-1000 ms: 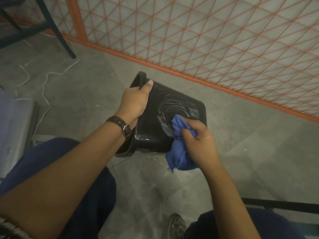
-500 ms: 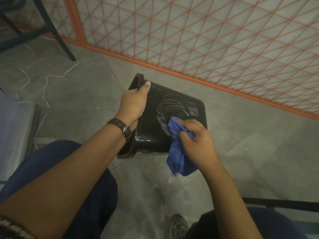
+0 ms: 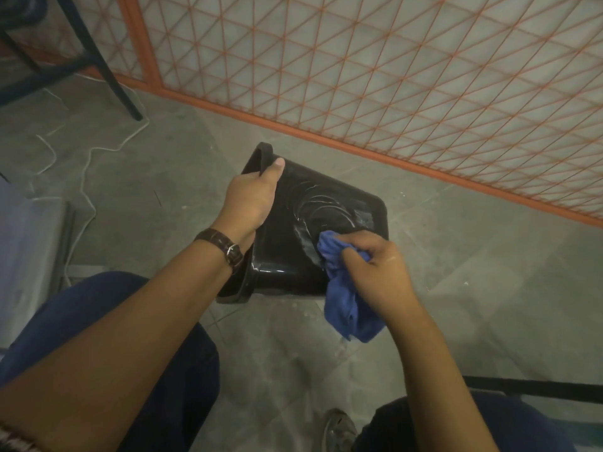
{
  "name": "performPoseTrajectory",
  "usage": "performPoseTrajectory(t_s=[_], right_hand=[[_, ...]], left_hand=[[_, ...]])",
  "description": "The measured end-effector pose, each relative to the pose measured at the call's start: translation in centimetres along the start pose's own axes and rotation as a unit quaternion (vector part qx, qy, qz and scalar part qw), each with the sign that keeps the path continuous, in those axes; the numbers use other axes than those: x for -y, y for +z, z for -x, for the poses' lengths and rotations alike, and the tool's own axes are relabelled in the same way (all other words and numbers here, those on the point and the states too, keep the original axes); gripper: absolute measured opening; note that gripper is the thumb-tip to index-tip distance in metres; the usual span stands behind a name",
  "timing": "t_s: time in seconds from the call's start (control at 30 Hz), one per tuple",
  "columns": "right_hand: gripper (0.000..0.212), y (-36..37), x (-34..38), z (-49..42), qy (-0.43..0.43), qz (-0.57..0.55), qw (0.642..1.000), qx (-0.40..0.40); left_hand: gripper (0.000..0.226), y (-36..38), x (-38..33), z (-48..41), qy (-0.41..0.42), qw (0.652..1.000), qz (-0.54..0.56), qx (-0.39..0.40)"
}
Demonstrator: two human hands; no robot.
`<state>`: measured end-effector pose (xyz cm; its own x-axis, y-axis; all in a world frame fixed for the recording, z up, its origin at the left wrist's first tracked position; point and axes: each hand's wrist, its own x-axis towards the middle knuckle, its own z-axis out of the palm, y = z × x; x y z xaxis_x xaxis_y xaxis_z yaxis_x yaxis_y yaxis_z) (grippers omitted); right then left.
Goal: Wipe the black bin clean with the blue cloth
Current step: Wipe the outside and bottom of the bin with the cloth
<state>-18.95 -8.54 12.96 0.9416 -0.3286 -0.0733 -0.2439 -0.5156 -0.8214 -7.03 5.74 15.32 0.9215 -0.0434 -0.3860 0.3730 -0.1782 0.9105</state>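
Observation:
The black bin [image 3: 293,236] is tipped on its side above the grey floor, its base pointing right and its rim toward me at the left. My left hand [image 3: 253,199] grips the rim, thumb on the outer wall. My right hand [image 3: 375,269] holds the bunched blue cloth [image 3: 342,288] and presses it against the bin's side wall near the base. Wet curved streaks show on the wall above the cloth. The loose end of the cloth hangs down below my hand.
An orange wire-mesh fence [image 3: 391,76] runs across the back. Dark metal legs [image 3: 107,73] and a white cord [image 3: 85,177] lie at the upper left. A grey box [image 3: 29,249] stands at the left edge. A black bar [image 3: 535,388] crosses the lower right. My knees and a shoe [image 3: 339,430] are below.
My right hand with the cloth has moved slightly up and then back down and right across the bin's wall. My left hand keeps its hold on the rim.

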Motion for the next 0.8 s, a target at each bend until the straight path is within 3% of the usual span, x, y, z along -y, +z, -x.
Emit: performPoseTrajectory(t_s=[0.17,0.3,0.4,0.47,0.57,0.7,0.8], right_hand=[[0.029,0.8,0.6,0.0,-0.009,0.061,0.995,-0.08],[0.027,1.6,1.2,0.3,-0.032,0.016,0.999,-0.033],[0.026,-0.1,0.7,-0.4,0.016,-0.013,1.0,-0.007],[0.026,-0.6,0.6,-0.8,0.043,-0.015,0.998,-0.041],[0.026,0.7,1.3,-0.6,-0.004,0.039,0.995,-0.091],[0.028,2.0,1.9,-0.4,-0.056,0.007,0.998,-0.033],[0.026,0.7,1.2,-1.0,-0.027,-0.009,1.0,0.007]], left_hand=[[0.036,0.4,0.2,0.2,-0.014,0.999,0.034,-0.009],[0.04,0.4,-0.2,-0.2,0.008,1.0,0.019,-0.018],[0.043,0.4,-0.5,-0.3,0.016,1.0,-0.004,-0.003],[0.045,0.6,-0.4,-0.4,0.013,1.0,-0.005,-0.002],[0.039,0.8,-0.3,-0.6,-0.003,1.0,0.024,-0.016],[0.04,0.7,-0.4,-0.7,0.018,0.999,0.033,-0.029],[0.039,0.6,-0.3,-0.6,0.016,0.999,0.044,-0.027]])
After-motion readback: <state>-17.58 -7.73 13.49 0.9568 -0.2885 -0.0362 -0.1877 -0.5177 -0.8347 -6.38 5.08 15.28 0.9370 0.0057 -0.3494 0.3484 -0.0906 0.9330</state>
